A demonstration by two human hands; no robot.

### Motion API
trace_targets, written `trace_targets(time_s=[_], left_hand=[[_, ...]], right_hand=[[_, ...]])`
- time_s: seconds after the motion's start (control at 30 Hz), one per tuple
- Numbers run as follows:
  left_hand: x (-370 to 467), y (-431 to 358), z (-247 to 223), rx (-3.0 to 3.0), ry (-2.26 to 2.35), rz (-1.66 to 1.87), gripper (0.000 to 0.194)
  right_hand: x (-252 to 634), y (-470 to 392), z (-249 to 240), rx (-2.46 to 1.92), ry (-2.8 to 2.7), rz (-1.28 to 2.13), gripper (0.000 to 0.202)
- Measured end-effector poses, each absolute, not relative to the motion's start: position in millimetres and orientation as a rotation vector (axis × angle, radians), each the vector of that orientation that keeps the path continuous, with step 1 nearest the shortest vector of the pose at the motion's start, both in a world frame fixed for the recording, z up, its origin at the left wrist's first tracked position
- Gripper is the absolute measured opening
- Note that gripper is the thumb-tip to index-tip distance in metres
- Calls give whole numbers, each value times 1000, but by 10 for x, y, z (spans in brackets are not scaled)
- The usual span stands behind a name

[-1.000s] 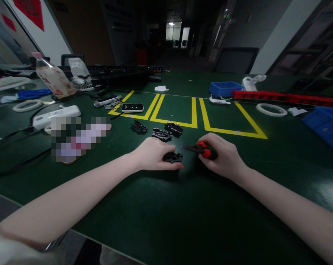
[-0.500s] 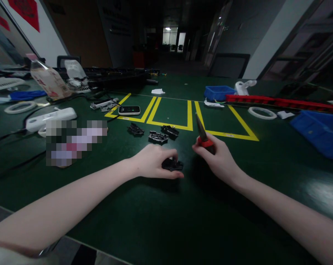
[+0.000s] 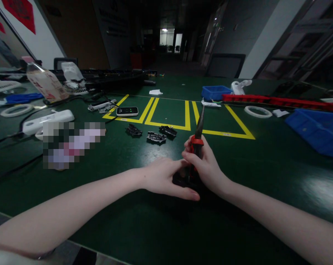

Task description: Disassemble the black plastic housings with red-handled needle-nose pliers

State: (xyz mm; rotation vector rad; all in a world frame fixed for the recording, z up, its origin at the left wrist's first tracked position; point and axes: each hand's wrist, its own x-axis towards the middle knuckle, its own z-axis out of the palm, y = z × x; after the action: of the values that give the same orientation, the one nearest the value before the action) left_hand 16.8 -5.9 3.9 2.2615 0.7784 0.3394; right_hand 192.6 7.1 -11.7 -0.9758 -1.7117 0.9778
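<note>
My right hand [image 3: 207,163] is closed around the handles of needle-nose pliers [image 3: 200,123], red and black, their dark jaws pointing up and away from me. Beside it, my left hand [image 3: 163,176] grips a small black plastic part [image 3: 180,180] between thumb and fingers, low over the table. The handle end of the pliers is at this part; shadow and fingers hide whether they touch. Beyond my hands lie three similar black parts: one on the left [image 3: 133,130], one in the middle [image 3: 156,137] and one on the right [image 3: 168,131].
Yellow tape outlines [image 3: 169,125] mark the green table [image 3: 122,221]. A small white-edged device [image 3: 127,111] lies by the left outline. Blue bins [image 3: 318,129], a red strip [image 3: 279,103] and a tape roll [image 3: 258,112] are on the right. A bottle [image 3: 46,82] and a power strip [image 3: 49,120] are left.
My right hand has moved left and nearer with the pliers, now more upright. My left hand has moved right and closer to me with the black part, so the hands meet.
</note>
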Motion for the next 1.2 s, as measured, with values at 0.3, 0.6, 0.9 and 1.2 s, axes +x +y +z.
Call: trace_targets(time_s=[0.3,0.6,0.9,1.2], left_hand=[[182,-117,7,2413,802,346,53],[-130,103,25,2824,1097,260,54],[-127,102,31,2843,1251,279,48],[-184,168,64,2781,1439,324,52]], right_hand=[[2000,112,-71,-853,-1945,656,31],[2186,189,-42,-900,-2077,401,27],[2229,197,-102,-1016,-2315,171,51],[2427,456,-116,-889,-2442,-27,42]])
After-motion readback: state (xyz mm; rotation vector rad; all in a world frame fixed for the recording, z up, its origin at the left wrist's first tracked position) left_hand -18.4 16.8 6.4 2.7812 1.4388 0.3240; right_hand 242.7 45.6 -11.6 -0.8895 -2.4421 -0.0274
